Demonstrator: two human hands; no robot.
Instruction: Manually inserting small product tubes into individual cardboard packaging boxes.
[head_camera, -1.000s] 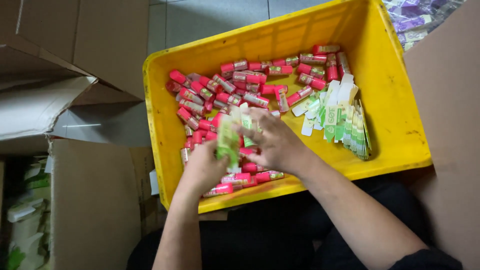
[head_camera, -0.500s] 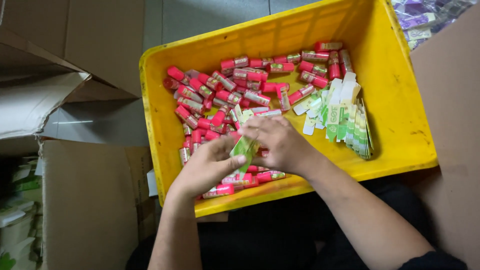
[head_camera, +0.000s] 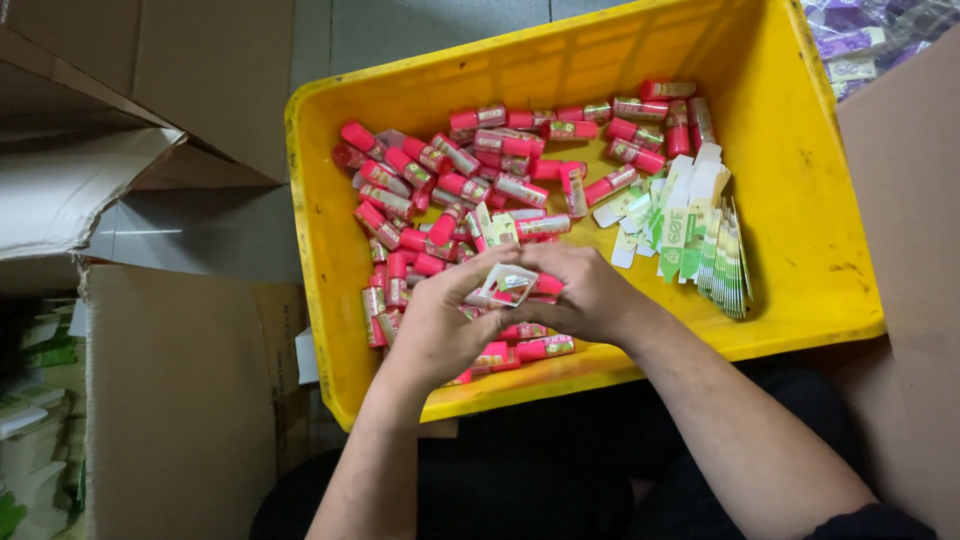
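Hands meet over the yellow bin (head_camera: 800, 230): my left hand (head_camera: 440, 330) and right hand (head_camera: 585, 290) both pinch one small white-green carton (head_camera: 508, 283).
Carton is held open-ended above the pink tubes (head_camera: 470, 170), both grips clamped on its sides to keep it squared; flat cartons (head_camera: 715, 245) stacked at bin's right, within reach.

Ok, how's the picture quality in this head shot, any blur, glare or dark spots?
Head view: sharp on the yellow bin and pink tubes; the small carton between the left hand and right hand is slightly soft. Pale glare on the floor tile. Deep shadow below the bin, by the lap.
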